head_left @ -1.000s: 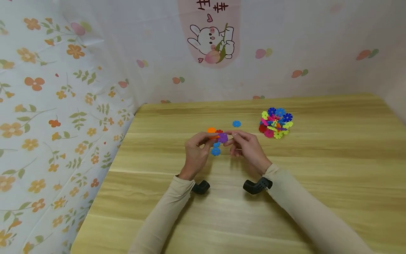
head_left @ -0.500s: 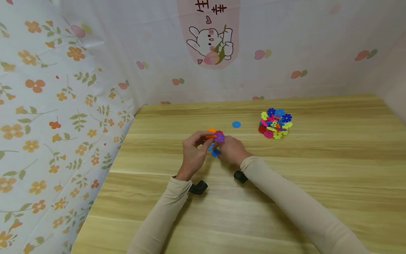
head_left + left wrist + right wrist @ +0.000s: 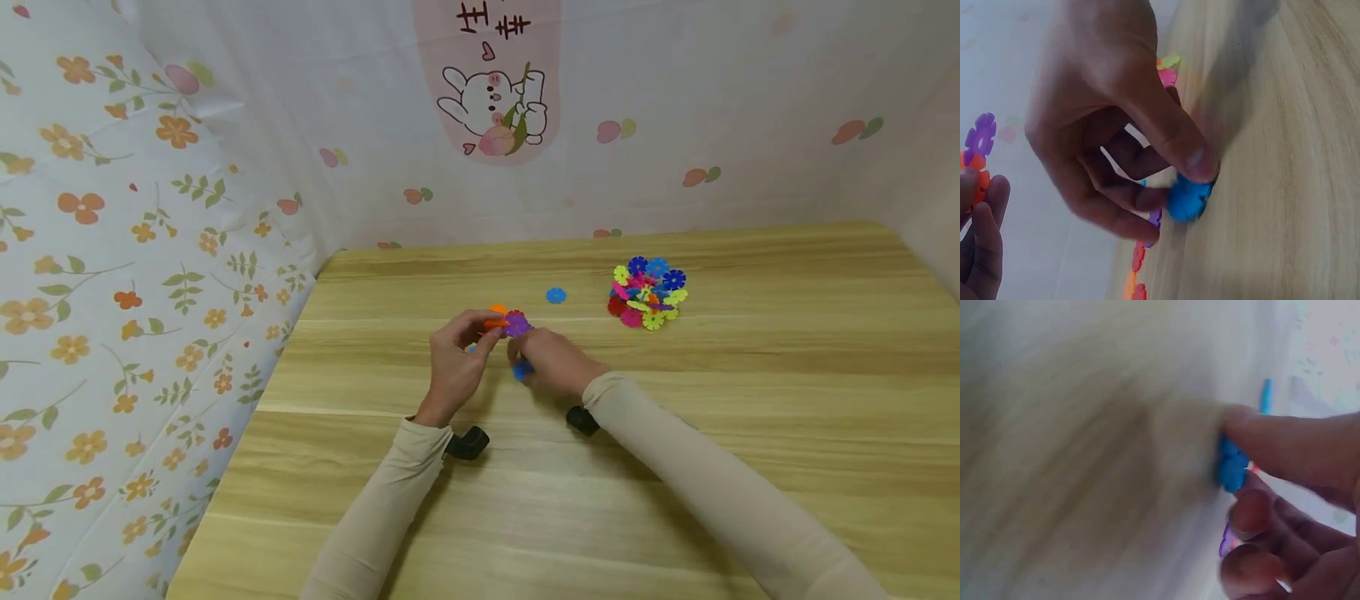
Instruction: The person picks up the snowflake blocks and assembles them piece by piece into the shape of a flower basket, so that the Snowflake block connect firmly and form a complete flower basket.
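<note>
My left hand (image 3: 456,360) pinches orange snowflake discs (image 3: 981,182) joined to a purple snowflake disc (image 3: 517,325), held above the table. In the left wrist view that purple disc (image 3: 981,136) stands up from the orange ones. Just to its right, my right hand (image 3: 558,363) pinches a blue snowflake disc (image 3: 1186,203) between thumb and finger, close to the tabletop. The same blue disc (image 3: 1232,470) shows blurred in the right wrist view. Partly hidden behind the left hand, another blue disc (image 3: 472,349) lies on the table.
A multicoloured cluster of snowflake discs (image 3: 647,293) stands at the right rear of the wooden table (image 3: 780,350). A single blue disc (image 3: 556,296) lies behind the hands. A loose-looking orange disc (image 3: 498,309) shows beyond the left fingers. A white patterned cloth (image 3: 360,108) hangs behind.
My right hand left the purple disc, reached down to the blue discs, and now has one blue disc drawn slightly right. The left hand keeps its hold, nearly still.
</note>
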The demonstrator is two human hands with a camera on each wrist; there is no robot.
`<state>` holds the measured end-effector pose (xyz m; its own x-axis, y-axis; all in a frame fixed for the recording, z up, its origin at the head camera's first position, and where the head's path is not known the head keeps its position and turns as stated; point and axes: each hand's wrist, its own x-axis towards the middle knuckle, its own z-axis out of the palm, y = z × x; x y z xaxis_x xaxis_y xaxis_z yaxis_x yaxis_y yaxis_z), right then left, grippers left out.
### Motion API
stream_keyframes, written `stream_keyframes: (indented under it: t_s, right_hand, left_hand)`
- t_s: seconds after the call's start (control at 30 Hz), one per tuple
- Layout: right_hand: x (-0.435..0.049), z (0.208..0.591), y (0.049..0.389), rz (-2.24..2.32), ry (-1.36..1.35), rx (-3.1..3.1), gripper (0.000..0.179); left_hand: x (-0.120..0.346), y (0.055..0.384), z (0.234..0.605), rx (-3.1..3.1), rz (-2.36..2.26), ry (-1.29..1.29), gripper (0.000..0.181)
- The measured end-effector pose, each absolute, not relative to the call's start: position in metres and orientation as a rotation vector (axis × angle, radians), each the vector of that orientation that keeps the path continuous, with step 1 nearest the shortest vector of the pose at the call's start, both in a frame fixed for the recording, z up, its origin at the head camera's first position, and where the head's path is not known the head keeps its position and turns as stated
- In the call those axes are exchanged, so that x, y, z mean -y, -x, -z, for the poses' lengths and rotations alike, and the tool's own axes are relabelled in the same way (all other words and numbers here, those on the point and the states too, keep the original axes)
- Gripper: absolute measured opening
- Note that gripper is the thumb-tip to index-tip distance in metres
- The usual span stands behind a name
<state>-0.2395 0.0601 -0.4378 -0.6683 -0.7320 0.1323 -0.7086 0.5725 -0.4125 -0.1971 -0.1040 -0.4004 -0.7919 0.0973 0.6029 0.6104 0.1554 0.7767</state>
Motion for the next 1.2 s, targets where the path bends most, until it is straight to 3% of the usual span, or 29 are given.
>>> stream_keyframes:
  t_s: [0.4, 0.63, 1.2]
  right_hand:
    - [-0.114, 0.433, 0.235, 1.323, 0.808, -2.403, 0.004]
    - [-0.129, 0.424, 0.223, 1.758, 0.596, -2.309, 0.011]
    - [-0.115, 0.393, 0.196, 1.881, 0.664, -2.536, 0.011]
  left_hand:
    - [0.1, 0.194, 0.405, 2.064, 1.674, 0.707, 0.014]
    - [0.095, 0.192, 0.411, 2.087, 1.699, 0.704, 0.014]
    - [0.087, 0.192, 0.412, 2.08, 1.66, 0.763, 0.015]
